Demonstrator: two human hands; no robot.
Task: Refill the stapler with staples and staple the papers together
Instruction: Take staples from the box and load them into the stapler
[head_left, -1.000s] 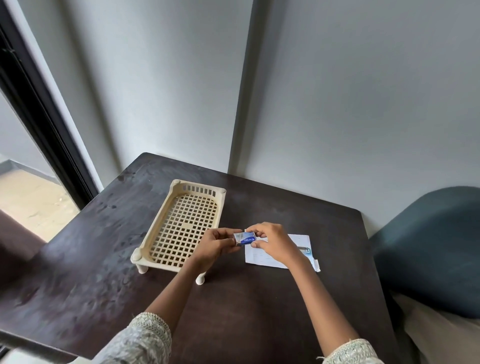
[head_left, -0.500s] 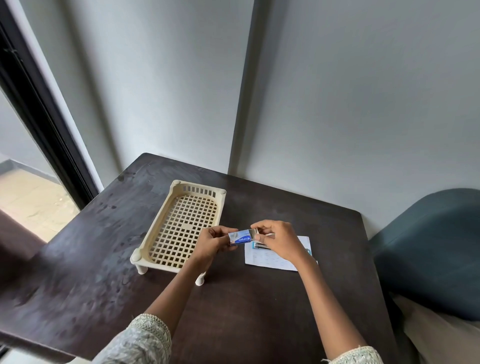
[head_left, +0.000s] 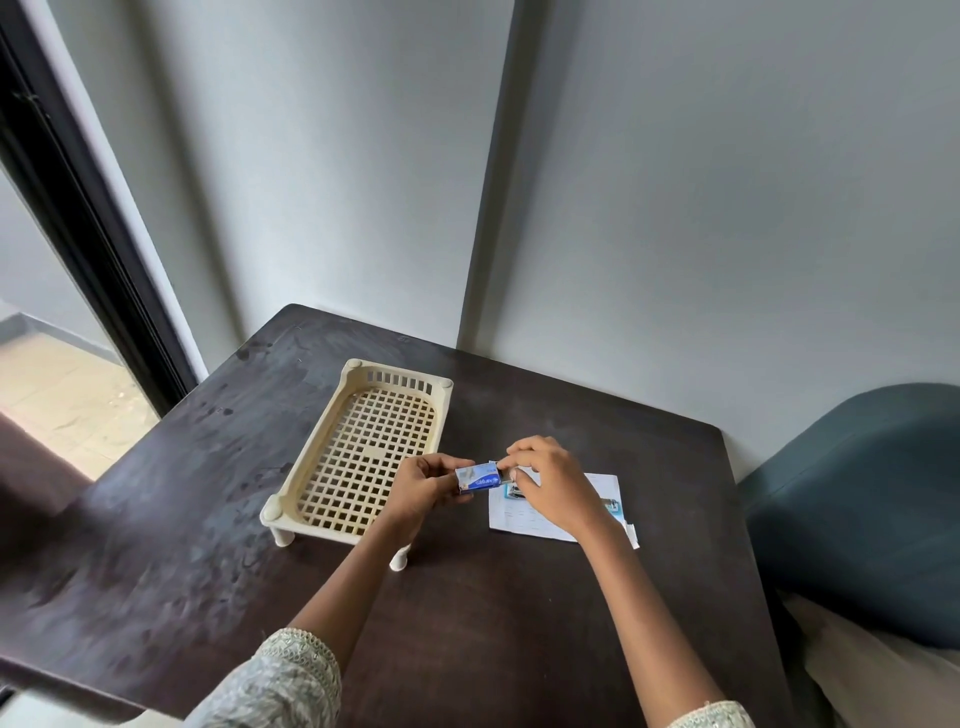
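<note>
- The left hand (head_left: 423, 486) holds a small blue and white staple box (head_left: 478, 479) up above the dark brown wooden table (head_left: 182, 545).
- The right hand (head_left: 550, 480) pinches the box's right end with its fingertips (head_left: 511, 464).
- A white sheet of paper (head_left: 524, 517) lies flat on the table, under the right hand.
- A small blue and silver stapler (head_left: 613, 505) lies on the paper, mostly hidden by the right hand.
- A cream plastic tray with a grid of holes (head_left: 311, 457) stands on little legs, just left of the hands.
</note>
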